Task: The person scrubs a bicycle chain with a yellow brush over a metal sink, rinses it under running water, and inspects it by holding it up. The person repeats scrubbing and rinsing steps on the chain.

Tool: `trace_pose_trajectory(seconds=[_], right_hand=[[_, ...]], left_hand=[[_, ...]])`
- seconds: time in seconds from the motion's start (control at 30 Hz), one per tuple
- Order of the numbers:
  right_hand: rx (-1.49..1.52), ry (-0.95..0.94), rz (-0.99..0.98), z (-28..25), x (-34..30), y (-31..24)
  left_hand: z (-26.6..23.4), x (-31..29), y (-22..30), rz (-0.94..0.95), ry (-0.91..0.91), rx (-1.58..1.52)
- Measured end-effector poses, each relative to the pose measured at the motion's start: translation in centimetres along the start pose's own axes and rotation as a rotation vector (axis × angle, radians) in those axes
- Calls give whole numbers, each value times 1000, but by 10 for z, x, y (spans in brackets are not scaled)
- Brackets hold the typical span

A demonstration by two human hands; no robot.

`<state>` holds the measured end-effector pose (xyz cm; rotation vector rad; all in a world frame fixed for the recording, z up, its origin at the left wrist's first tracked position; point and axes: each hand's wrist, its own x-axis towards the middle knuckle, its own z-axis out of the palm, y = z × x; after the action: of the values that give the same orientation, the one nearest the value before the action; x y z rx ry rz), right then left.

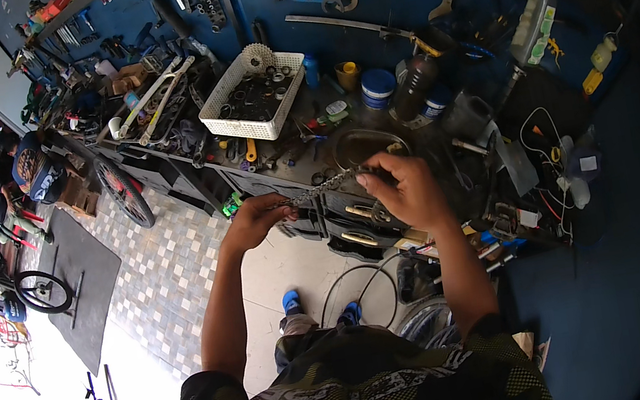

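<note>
1. Chain [326, 187] – a short, dark metal length – stretches between the two hands, crossing the view of the front edge of the cluttered desk [300, 171] and rising slightly toward the right.
2. Left hand [260, 219]: its grip is closed, thumb and fingers pinching the chain's left end.
3. Right hand [406, 189]: its grip is also closed, with thumb and forefinger on the chain's other end – the exact links are too small to make out.
4. Just beyond the right hand, an oval dark tray [337, 147] sits on the desk.
5. Farther back stand a yellow cup [348, 76], a blue-and-white tub [379, 90] and a dark bottle [419, 77], near one another.
6. Left of these, a white basket [237, 127] holds dark rings and small parts; a yellow-handled tool [250, 151] lies just in front of it.
7. A bicycle wheel [137, 197] stands on the floor at the left, near a seated person [39, 171].
</note>
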<state>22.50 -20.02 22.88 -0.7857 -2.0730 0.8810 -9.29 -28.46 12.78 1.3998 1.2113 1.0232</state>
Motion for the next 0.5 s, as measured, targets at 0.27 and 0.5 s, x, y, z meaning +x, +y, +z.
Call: trace_pose_trajectory(seconds=[0.27, 0.5], right_hand=[[32, 21, 58, 12, 40, -11], [-73, -102, 52, 23, 86, -16]], left_hand=[[16, 43, -19, -41, -168, -59], [15, 87, 15, -66, -292, -82]])
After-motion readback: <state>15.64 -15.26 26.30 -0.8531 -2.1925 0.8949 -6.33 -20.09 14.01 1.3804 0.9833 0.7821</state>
